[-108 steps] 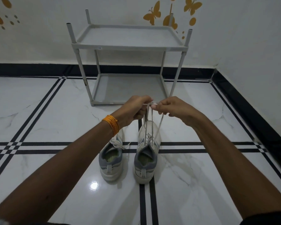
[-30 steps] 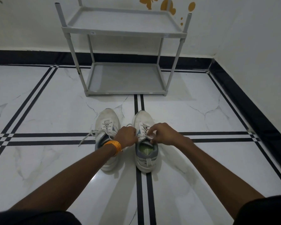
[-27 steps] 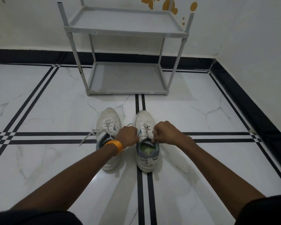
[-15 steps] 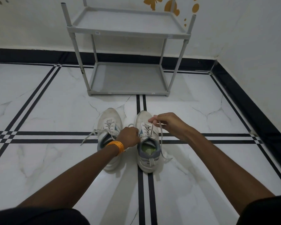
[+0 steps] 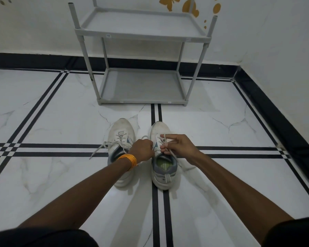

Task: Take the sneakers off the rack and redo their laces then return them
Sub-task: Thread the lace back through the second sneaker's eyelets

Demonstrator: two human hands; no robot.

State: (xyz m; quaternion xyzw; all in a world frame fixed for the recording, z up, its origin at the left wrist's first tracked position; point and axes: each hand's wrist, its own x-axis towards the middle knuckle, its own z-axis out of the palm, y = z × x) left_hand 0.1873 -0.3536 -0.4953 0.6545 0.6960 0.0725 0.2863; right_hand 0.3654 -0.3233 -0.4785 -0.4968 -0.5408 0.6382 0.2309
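Two white and grey sneakers stand side by side on the floor, toes toward the rack. The left sneaker [image 5: 121, 132] has loose laces trailing out to its left. Over the tongue of the right sneaker [image 5: 163, 168], my right hand [image 5: 180, 147] pinches a white lace [image 5: 163, 139] that loops round its fingers. My left hand [image 5: 142, 150], with an orange band on its wrist, is closed beside the right sneaker's collar on the other lace end, which it mostly hides. The grey two-shelf rack [image 5: 141, 35] stands beyond the shoes with both shelves bare.
White marble floor with black stripe lines [image 5: 157, 202] running under the right sneaker. A white wall with a black skirting [image 5: 278, 118] closes in on the right and behind the rack. Orange butterfly stickers [image 5: 189, 6] mark the back wall.
From 3.6 s ago, my hands came down from holding the laces high to the shoe's tongue. In the last half second my right hand drew back toward the collar with the lace looped round its fingers.
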